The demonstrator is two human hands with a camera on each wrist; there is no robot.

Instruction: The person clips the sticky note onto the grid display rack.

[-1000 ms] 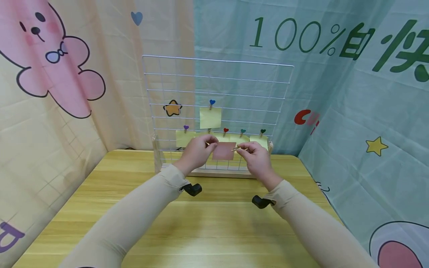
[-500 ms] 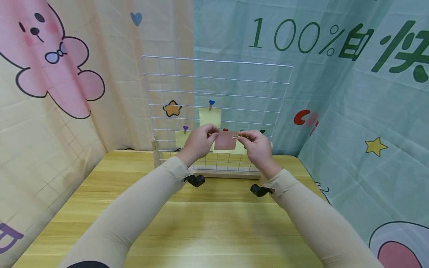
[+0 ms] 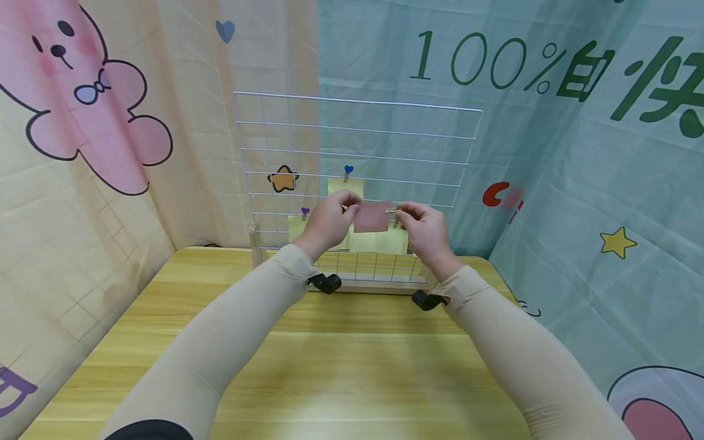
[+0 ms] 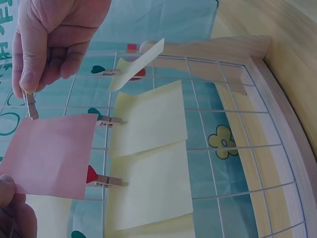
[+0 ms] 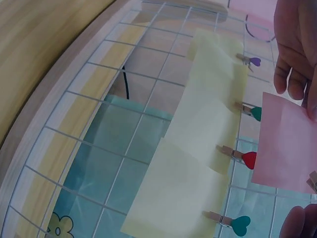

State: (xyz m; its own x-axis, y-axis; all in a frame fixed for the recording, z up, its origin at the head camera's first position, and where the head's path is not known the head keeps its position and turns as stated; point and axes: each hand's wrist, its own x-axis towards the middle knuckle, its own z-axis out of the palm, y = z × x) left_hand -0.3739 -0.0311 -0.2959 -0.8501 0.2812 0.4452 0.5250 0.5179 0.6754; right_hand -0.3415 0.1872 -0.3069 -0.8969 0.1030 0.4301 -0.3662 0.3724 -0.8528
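Note:
In the head view my left hand (image 3: 329,221) pinches a pink paper note (image 3: 372,217) by its left side, in front of a white wire grid (image 3: 357,128). My right hand (image 3: 426,231) pinches a small wooden clothespin (image 4: 30,106), whose tip meets the note's opposite edge; whether it clamps the paper I cannot tell. Behind the pink note, a row of pale yellow notes (image 5: 198,124) hangs on the grid from heart-topped clothespins, among them a red one (image 5: 249,159) and a green one (image 5: 240,225). One higher yellow note (image 3: 337,186) hangs under a blue-heart clothespin (image 3: 349,170), partly covered by my left hand.
The grid stands in a wooden base (image 3: 379,286) towards the back of a wood-grain table (image 3: 352,366). Printed curtains (image 3: 550,153) surround the table at the back and sides. A black wrist camera (image 3: 324,283) sits under each cuff.
Both hands have risen together with the pink note and the clothespin, from the grid's lower bars to the level of the yellow row's top. Their holds look the same.

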